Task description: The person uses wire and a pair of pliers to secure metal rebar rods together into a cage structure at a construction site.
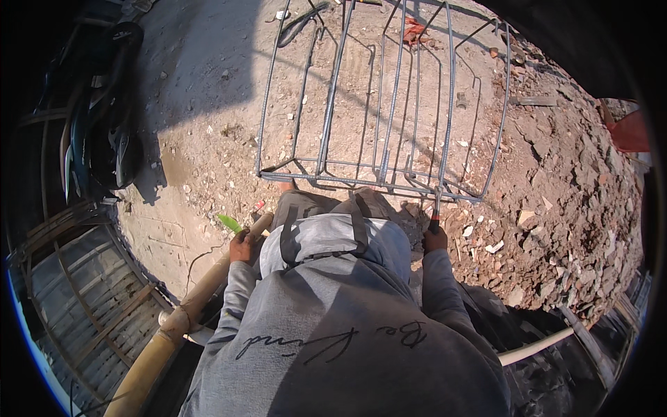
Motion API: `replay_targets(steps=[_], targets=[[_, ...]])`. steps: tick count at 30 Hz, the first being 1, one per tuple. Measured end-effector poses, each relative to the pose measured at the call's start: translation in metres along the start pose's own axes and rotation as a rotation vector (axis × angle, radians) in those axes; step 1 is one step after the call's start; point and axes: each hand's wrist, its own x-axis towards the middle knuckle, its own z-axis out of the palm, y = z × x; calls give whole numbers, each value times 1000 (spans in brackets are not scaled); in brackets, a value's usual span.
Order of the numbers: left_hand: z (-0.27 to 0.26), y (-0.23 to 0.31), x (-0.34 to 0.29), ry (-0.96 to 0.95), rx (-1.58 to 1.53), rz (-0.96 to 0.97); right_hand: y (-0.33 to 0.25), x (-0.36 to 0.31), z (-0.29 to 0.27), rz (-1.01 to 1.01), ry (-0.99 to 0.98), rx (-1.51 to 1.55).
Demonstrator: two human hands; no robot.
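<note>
My right hand (435, 240) is closed around the dark grip of a slim metal hand tool (435, 217) with a little red on it. The tool's tip meets the near edge of a steel rebar cage (389, 184), close to its right corner. Long ribbed bars and bent square hoops make up the cage, which stretches away from me over the ground. My left hand (241, 247) is closed beside the upper end of a bamboo pole (201, 288); what its fingers hold, if anything, is hidden. A thin dark curved line runs down-left from near that hand.
A green leaf (229, 222) shows beside my left hand. Broken rubble and soil (549, 201) are heaped on the right. A parked motorbike (104, 118) stands at the far left, above a slatted bamboo panel (83, 306). An orange-red scrap (415, 31) lies beneath the cage's far part.
</note>
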Motion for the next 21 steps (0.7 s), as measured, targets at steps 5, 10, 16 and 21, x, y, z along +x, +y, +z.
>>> replay_targets(steps=[5,10,16,21], targets=[[-56,34,56,-36,-39,-111,-3,-58,68,203,125,56],[-128,46,113,-129,175,-126,4,-117,141,195,200,148],[-181,73,187,-108,207,-109,62,-152,195,210,259,-91],[-175,120,201,-100,216,-30,60,-156,208,342,138,-126]])
